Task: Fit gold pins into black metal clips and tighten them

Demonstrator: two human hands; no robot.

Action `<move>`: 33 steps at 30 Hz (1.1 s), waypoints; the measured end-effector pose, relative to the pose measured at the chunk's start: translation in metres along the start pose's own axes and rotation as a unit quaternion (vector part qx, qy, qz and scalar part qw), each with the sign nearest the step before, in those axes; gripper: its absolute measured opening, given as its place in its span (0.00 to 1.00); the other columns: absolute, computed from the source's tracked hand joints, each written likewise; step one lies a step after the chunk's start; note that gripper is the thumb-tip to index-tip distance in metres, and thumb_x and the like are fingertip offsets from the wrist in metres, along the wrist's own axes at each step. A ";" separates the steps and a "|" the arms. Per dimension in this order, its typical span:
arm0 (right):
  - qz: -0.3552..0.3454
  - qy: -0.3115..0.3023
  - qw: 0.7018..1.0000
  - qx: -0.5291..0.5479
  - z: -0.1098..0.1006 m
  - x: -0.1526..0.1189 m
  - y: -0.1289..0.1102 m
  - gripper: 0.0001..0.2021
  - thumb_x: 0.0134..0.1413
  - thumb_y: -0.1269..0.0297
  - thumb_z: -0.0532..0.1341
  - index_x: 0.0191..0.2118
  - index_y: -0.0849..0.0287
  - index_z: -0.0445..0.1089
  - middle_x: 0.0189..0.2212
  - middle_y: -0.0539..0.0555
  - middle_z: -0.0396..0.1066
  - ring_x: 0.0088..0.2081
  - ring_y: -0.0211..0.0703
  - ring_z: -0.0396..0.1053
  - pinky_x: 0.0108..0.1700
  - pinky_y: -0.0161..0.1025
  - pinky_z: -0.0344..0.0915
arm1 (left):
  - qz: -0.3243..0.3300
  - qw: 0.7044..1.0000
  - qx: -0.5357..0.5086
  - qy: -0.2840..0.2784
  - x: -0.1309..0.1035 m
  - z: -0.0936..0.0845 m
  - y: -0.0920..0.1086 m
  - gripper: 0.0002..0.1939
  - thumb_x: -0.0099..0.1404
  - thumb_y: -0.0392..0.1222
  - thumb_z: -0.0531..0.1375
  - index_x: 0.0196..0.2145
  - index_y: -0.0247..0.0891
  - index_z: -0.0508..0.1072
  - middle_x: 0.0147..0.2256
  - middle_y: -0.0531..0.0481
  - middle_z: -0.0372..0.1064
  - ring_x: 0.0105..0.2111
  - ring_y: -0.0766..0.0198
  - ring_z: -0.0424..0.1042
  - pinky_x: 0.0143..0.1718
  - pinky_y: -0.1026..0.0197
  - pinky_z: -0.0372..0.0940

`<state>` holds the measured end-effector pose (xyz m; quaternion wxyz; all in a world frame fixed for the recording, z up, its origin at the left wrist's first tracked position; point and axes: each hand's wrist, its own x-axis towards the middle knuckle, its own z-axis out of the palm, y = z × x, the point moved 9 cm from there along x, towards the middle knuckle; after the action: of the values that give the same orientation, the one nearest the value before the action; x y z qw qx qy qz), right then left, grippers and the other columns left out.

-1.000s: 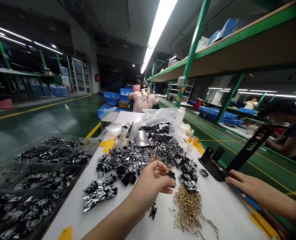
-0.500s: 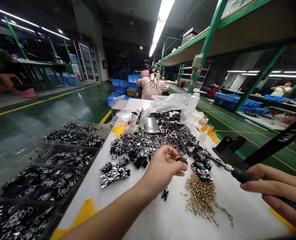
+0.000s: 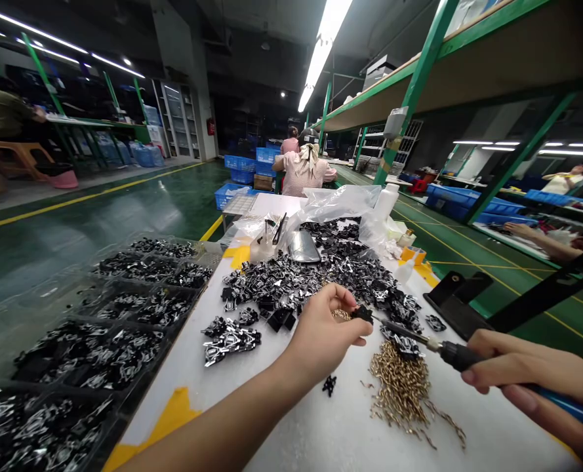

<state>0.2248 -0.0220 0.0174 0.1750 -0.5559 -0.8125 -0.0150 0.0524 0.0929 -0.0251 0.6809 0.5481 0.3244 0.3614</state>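
Note:
Between the thumb and fingers of my left hand (image 3: 321, 334) is a small black plastic part (image 3: 363, 314), held above the table. My right hand (image 3: 532, 370) grips a soldering iron (image 3: 461, 356) with a black and blue handle and a metal collar. Its dark tip points left, a short way from the black part. Below the iron lies a heap of small brass-coloured pieces (image 3: 402, 380). A big pile of black and silver parts (image 3: 291, 278) spreads behind my left hand. One loose black piece (image 3: 329, 385) rests near my left wrist.
A divided tray (image 3: 124, 387) of black and silver parts stands along the left. On the white table (image 3: 271, 413) are a dark flat phone-like slab (image 3: 303, 247), plastic bags and a white bottle (image 3: 385, 198). A black metal bracket (image 3: 461, 295) stands at right. Co-workers sit beyond.
The soldering iron has moved left and slightly down, its tip closer to the black part. My left hand has turned the part a little. The whole view has shifted slightly.

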 end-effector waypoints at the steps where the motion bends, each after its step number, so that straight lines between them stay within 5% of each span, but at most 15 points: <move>1: -0.004 -0.002 1.000 -0.007 0.000 0.000 -0.001 0.13 0.55 0.62 0.50 0.38 0.40 0.71 0.38 0.51 0.70 0.40 0.48 0.71 0.36 0.40 0.70 | -0.001 1.000 0.000 -0.001 0.000 0.000 0.000 0.13 0.48 0.30 0.61 0.28 0.37 0.58 0.30 0.56 0.56 0.23 0.74 0.60 0.28 0.63 0.69; 18: 0.000 0.039 0.994 -0.099 -0.007 -0.006 0.002 0.14 0.54 0.58 0.50 0.32 0.44 0.74 0.38 0.50 0.73 0.41 0.50 0.72 0.38 0.38 0.72 | -0.027 1.000 -0.012 -0.007 -0.003 0.002 -0.001 0.14 0.48 0.29 0.61 0.25 0.38 0.57 0.27 0.56 0.57 0.23 0.73 0.62 0.27 0.64 0.68; 33: 0.026 0.057 0.998 -0.026 -0.009 -0.004 0.005 0.15 0.55 0.57 0.50 0.28 0.48 0.73 0.39 0.50 0.73 0.40 0.49 0.72 0.35 0.37 0.72 | -0.038 0.998 -0.050 -0.026 -0.002 0.005 -0.006 0.14 0.47 0.29 0.61 0.24 0.37 0.56 0.27 0.56 0.58 0.26 0.70 0.67 0.27 0.65 0.67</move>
<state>0.2331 -0.0254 0.0237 0.2065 -0.5795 -0.7858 -0.0636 0.0563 0.0882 -0.0298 0.7289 0.5101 0.3084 0.3367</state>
